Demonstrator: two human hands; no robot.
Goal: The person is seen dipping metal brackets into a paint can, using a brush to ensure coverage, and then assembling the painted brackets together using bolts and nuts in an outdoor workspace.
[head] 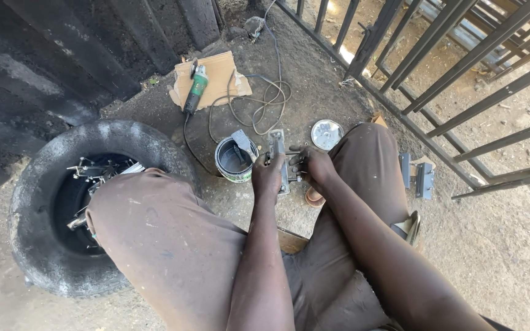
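Near the centre of the frame, the left hand (267, 175) and the right hand (316, 167) were both closed on a grey metal bracket (279, 160) that stood on the dirt ground (510, 245) between the person's knees. The left hand's fingers wrapped the bracket's left edge; the right hand gripped its right side, though whether it also held a small tool could not be told. The bracket lay directly between the two grips, touching both. Just left of it stood an open paint tin (234, 160) with a brush (241, 142) resting inside, and its round lid (326, 134) lay just upper right. Judging by this, coating appeared under way but not finished: two similar brackets (418, 175) lay at right of the knee, and more metal parts (99, 171) sat inside the tyre (38, 208) at left. An angle grinder (194, 91) rested on cardboard (216, 73) at upper centre.
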